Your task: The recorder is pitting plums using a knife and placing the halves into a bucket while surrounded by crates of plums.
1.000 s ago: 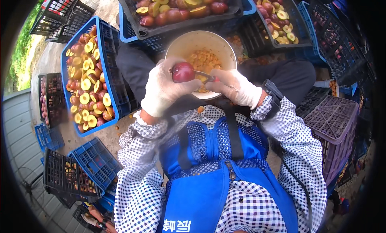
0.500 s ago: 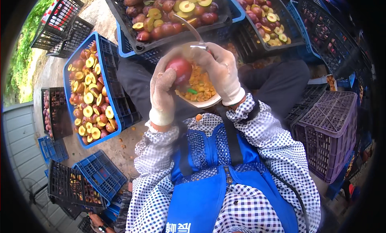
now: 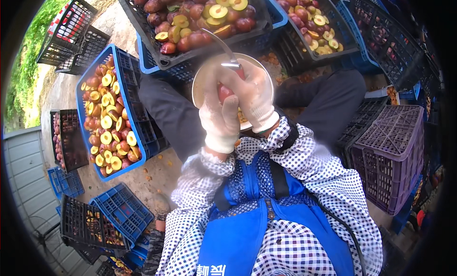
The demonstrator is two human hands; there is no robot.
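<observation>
My gloved left hand (image 3: 219, 116) is closed round a red plum (image 3: 224, 92), of which only a small part shows between the gloves. My gloved right hand (image 3: 256, 93) grips a curved-bladed knife (image 3: 228, 51) by its red handle, blade pointing up and away to the left. Both hands are pressed together, so where the edge meets the fruit is hidden. Beneath them sits a round pale bowl (image 3: 197, 83) between my legs. A few orange plum stones (image 3: 242, 118) show in it past my right wrist.
Ahead, a black crate (image 3: 166, 62) holds whole and halved plums, with another plum crate (image 3: 304, 52) to its right. At left stands a blue crate (image 3: 102, 178) of plum halves. Purple crates (image 3: 388, 152) are stacked at right. A person's arm (image 3: 161, 211) reaches in at lower left.
My left hand has moved right with the plum and now meets my right hand. Both hands cover most of the bowl's contents. The arm at lower left has moved up.
</observation>
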